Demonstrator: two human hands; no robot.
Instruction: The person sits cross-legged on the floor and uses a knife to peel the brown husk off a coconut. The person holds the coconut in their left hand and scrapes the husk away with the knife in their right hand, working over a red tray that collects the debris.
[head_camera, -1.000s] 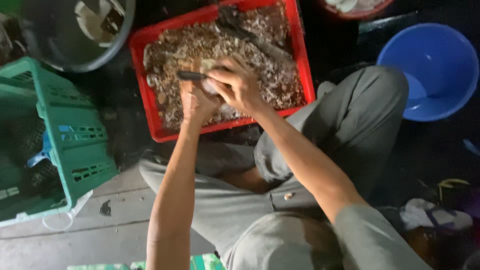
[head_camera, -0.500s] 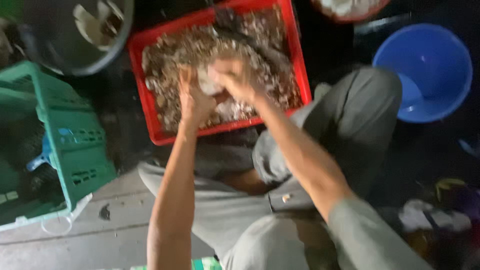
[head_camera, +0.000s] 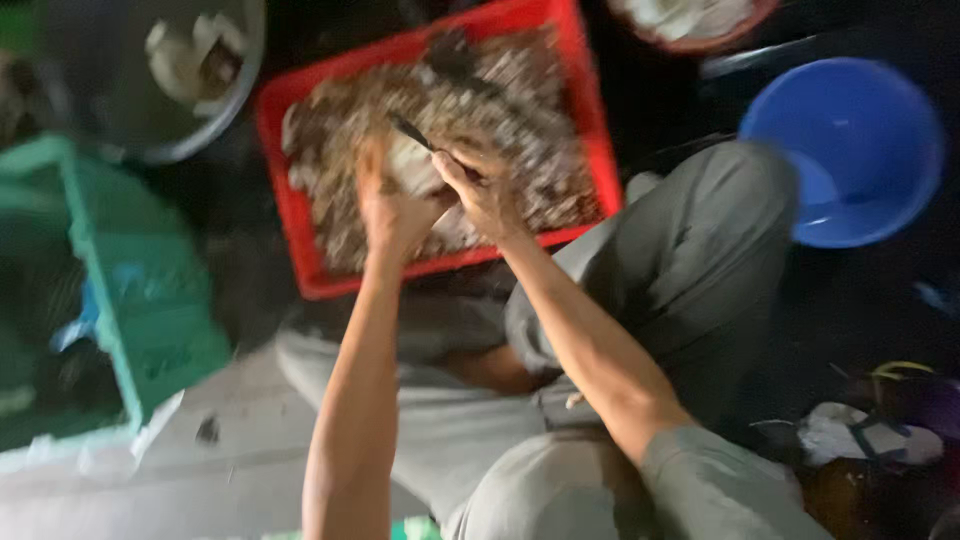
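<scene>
Both hands are over a red plastic crate (head_camera: 300, 240) filled with brownish shells. My left hand (head_camera: 392, 205) grips a pale shell (head_camera: 412, 165) above the heap. Pressed against it, my right hand (head_camera: 485, 192) holds a dark, thin knife (head_camera: 412, 132) whose blade points up and left across the shell. The picture is blurred by motion, so finer detail of the shell is unclear.
A green slatted basket (head_camera: 150, 320) stands at the left. A grey metal bowl (head_camera: 200, 60) with pale pieces sits at the top left. A blue tub (head_camera: 850, 150) is at the right, a reddish bowl (head_camera: 690, 25) at the top. My grey-trousered knees sit below the crate.
The view has shifted and blurred. The knife has tilted from lying flat across the shell to pointing up and left. Both hands stay together over the crate.
</scene>
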